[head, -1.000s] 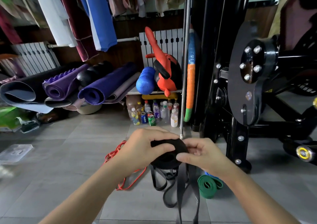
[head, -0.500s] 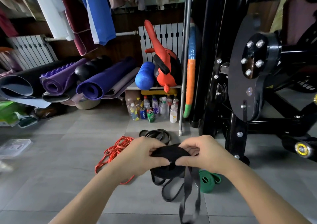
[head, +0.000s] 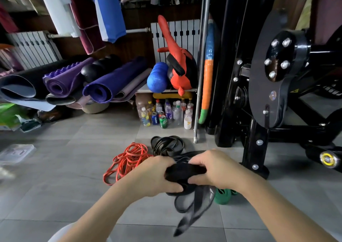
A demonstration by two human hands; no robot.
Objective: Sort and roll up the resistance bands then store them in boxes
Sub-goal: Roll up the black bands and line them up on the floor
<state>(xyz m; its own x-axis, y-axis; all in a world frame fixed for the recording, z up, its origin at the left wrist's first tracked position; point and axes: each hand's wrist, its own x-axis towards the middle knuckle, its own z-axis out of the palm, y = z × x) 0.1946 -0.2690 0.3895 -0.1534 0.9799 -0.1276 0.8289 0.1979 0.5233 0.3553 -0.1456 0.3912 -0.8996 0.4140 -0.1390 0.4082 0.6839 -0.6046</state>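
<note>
Big black gym machine [head: 259, 97] fills the right side and the rolled mats [head: 103, 86] are stacked back left. Both sit a bit higher in view than a second ago, so more floor shows.

Left hand [head: 157, 177] and right hand [head: 212, 169] are curled round the black roll [head: 183, 173] from either side, thumbs underneath and fingers over the top, holding it up off the floor in the middle of the view. A second ago the roll faced me like a flat disc; now it's tipped so I mostly see its edge, squeezed between the palms. Its loose tail [head: 192, 210] hangs below the hands and is blurred.

The red bands [head: 127, 160] are a loose heap on the tiles just left of the left hand. A second ago only a few loops showed. Behind the hands there's a pile of black bands [head: 166, 144] that the hands were hiding a second ago. It's fully in sight now.

The clear box [head: 16, 152] is on the floor at far left, well apart from everything. The green roll [head: 223, 197] lies on the tiles under the right wrist, half hidden by the tail.
</note>
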